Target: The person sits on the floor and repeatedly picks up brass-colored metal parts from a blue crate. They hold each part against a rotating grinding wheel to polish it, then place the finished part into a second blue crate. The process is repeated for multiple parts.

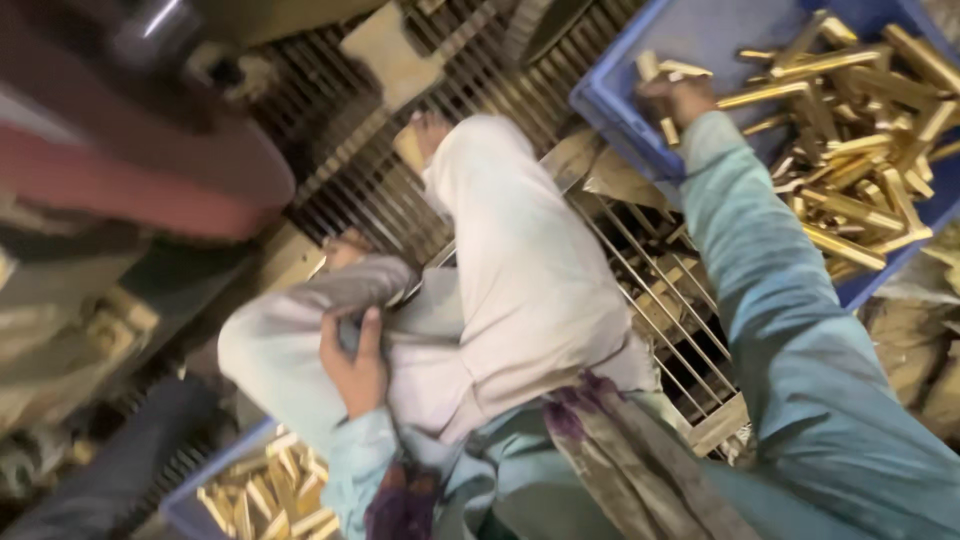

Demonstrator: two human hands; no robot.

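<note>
My right hand (678,100) reaches up over the rim of a blue crate (610,100) at the upper right and is closed on a few short brass pieces (664,70). The crate holds several loose brass bars (850,150). My left hand (355,368) rests on my left knee, gripping the pale trouser cloth (290,350). Both arms wear teal sleeves. My legs in light trousers are folded across the middle of the view, and a bare foot (430,125) shows at the top.
A metal grate floor (660,290) lies under my legs. A second blue crate (190,505) with several brass pieces sits at the lower left. A dark red machine body (130,170) fills the upper left. Sacking lies at the right edge (920,350).
</note>
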